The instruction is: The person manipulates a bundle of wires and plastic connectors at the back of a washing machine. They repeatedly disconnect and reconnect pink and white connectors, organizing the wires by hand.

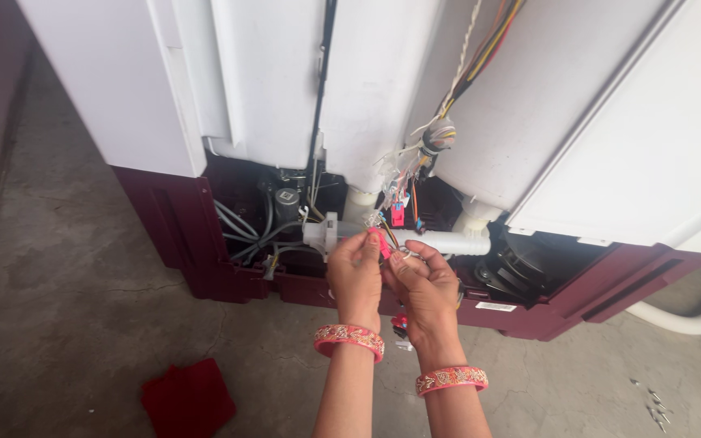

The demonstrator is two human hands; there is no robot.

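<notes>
Head view: hands [391, 272] pinching pink connector [383, 242]

One label shows: a small white rectangular sticker [496, 307] on the front face of the maroon base [229, 284] of the opened washing machine, stuck flat along the base's lower front edge, toward its right half, just below the dark round motor part. It is wider than tall, with fine dark print too small to make out. Lower down, near the person's right wrist, a tiny white tag-like scrap [404, 345] lies on the concrete floor [83, 324]; whether it is a label cannot be told. No packages, signs or screens are about.
</notes>
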